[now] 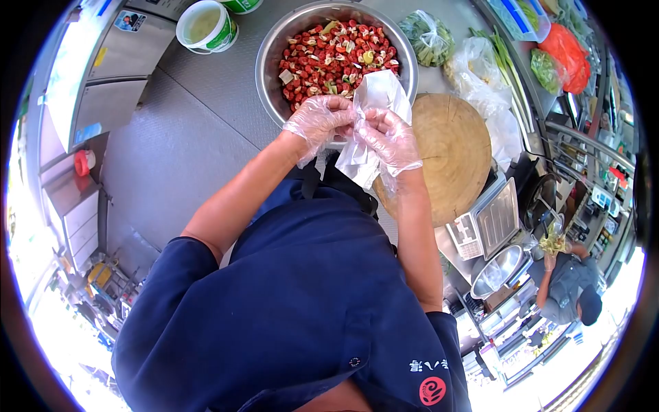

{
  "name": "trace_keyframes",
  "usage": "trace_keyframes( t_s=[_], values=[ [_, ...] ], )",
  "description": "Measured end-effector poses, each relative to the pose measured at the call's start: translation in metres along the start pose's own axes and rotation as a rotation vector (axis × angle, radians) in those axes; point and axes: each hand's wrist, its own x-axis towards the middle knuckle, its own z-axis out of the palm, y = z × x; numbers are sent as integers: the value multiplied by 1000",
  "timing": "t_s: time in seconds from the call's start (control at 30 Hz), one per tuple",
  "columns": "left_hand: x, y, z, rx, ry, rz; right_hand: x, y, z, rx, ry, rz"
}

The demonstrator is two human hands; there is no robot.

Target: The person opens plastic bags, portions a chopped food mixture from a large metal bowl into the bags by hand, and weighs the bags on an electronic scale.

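Your left hand point(319, 121) and right hand point(391, 143), in clear plastic gloves point(304, 130), pinch a white sheet point(384, 89) between their fingers point(338, 118). It partly covers your view of the metal bowl point(268, 81) of chopped red peppers point(329, 60) just beyond the fingers; a round wooden block point(453, 154) lies to their right.

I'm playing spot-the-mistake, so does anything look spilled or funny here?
I see no spill: the red pieces are in the metal bowl. Only the white sheet, pinched between the left hand and right hand, looks a bit odd, because it's crumpled instead of flat.
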Motion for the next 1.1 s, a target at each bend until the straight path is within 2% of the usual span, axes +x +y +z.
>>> trace_keyframes(
  t_s=[0.17, 0.23, 0.37, 0.43, 0.5, 0.53, 0.63, 0.67, 0.7, 0.77, 0.8, 0.9, 0.97, 1.07, 1.1],
  values=[
    [-6, 6, 4, 140, -7, 58, -2, -6, 1, -59, 47, 29],
    [-14, 15, 13, 391, 3, 113, 4, -2, -1, -374, 12, -67],
    [-11, 10, 13, 403, 28, 148, 5, -2, 5, -590, 105, -160],
    [-11, 8, 13, 224, -17, 69, 8, 6, 3, -495, 100, -83],
    [-9, 6, 8, 163, -4, 59, 13, 24, 1, -85, 131, -248],
    [-7, 4, 6, 103, 9, 50, 10, 23, -3, 11, 165, -130],
    [-8, 4, 3, 69, -12, 55, 10, 19, -3, -60, 152, -159],
    [-7, 4, 5, 69, -13, 55, 8, 16, -2, -191, 148, -177],
    [-8, 5, 9, 180, 6, 73, 5, 11, 3, -191, 149, -178],
    [-8, 6, 13, 292, 24, 90, 1, 3, 10, -554, 193, -274],
    [-8, 7, 12, 370, -1, 143, 2, 3, 10, -640, 212, -332],
    [-7, 6, 13, 461, -31, 213, 0, -1, 11, -780, 224, -345],
    [-7, 5, 13, 471, -34, 228, 1, 5, 8, -766, 233, -367],
    [-5, 3, 7, 478, -50, 266, 4, 10, -3, -501, 233, -192],
    [-6, 4, 7, 448, -36, 240, 5, 11, -6, -501, 232, -191]
  ],
)
